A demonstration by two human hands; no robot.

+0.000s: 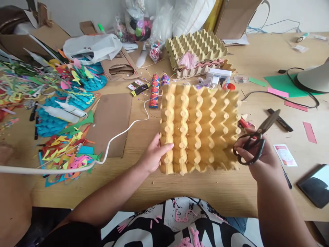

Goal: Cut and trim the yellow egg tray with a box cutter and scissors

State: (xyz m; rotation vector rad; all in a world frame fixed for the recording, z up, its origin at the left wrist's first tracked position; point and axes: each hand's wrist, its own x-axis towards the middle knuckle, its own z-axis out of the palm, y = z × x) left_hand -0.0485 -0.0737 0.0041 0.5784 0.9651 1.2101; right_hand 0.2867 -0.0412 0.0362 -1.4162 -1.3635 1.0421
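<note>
A yellow egg tray [197, 128] is held up over the table in front of me. My left hand [156, 154] grips its left edge, thumb on the bumpy face and fingers hidden behind. At the tray's right edge, my right hand [259, 154] is closed around black-handled scissors [250, 147], whose blades point up and to the right, away from the tray. Beyond the tray stands a painted caterpillar [154, 91] made of red and blue egg cups with pins stuck in it; a purple one [165, 79] is beside it.
Stacked egg trays [197, 48] stand at the back. A white cable [113, 139] crosses the left side past coloured paper scraps [66, 154] and a cardboard sheet [110, 120]. Glue bottles [61, 113] lie on blue egg-tray pieces. A lamp base [313, 79] stands right; another person's arm [15, 199] is at left.
</note>
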